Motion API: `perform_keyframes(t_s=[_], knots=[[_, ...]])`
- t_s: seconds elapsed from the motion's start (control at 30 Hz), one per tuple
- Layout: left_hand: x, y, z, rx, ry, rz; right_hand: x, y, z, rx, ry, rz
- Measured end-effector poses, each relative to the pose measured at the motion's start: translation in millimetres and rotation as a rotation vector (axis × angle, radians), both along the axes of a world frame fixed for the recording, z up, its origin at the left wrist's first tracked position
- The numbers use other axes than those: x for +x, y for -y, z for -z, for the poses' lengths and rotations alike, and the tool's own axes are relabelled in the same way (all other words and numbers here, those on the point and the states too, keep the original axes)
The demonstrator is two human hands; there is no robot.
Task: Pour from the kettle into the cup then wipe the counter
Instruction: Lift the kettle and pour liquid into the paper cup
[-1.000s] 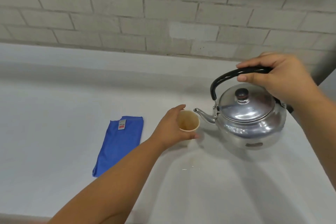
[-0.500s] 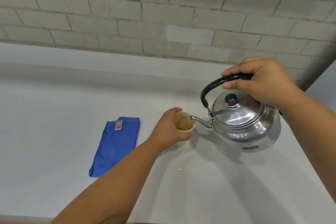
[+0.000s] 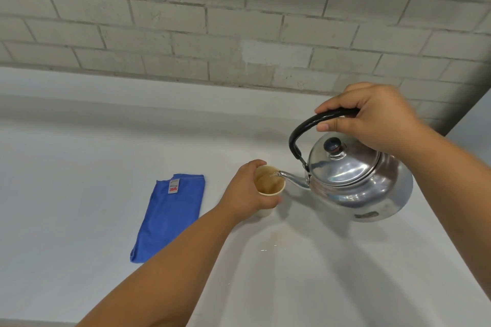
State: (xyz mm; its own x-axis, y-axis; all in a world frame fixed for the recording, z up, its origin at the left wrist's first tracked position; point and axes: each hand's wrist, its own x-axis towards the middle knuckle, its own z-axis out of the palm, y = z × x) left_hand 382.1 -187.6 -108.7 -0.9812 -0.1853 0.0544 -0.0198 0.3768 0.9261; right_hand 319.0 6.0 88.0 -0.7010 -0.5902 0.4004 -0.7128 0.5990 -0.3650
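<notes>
The blue cloth (image 3: 169, 214) had a small tag with red print, too tiny to read. The right hand (image 3: 377, 117) had its grip wrapped around the kettle (image 3: 356, 180) handle, tilting the spout over the cup (image 3: 269, 188), which the left hand (image 3: 247, 194) clasped on the tabletop (image 3: 79, 167).

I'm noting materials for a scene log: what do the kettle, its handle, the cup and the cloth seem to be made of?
Kettle: polished metal, likely aluminium or steel, going by its mirror-like reflections. Handle: glossy black, probably plastic. Cup: matte cream, thin rolled rim, looks like paper, stained brown inside. Cloth: soft blue fabric with stitched edges and a sewn label, possibly microfibre.
</notes>
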Motion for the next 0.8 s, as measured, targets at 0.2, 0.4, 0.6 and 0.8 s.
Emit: perform_keyframes(t_s=[0.2,0.4,0.6,0.8], knots=[[-1.1,0.9,1.5,-0.009,0.001,0.007,-1.1,2.5,-1.4,0.023,-0.019,-0.003],[-0.8,1.0,1.9,-0.014,0.001,0.009,-1.4,3.5,-3.8,0.040,-0.017,-0.009],[-0.1,1.3,1.8,-0.035,-0.005,0.008,-0.4,4.1,-6.3,0.056,-0.027,-0.022],[-0.3,1.0,1.2,-0.030,-0.006,0.005,0.8,4.5,-8.4,0.079,-0.026,-0.031]])
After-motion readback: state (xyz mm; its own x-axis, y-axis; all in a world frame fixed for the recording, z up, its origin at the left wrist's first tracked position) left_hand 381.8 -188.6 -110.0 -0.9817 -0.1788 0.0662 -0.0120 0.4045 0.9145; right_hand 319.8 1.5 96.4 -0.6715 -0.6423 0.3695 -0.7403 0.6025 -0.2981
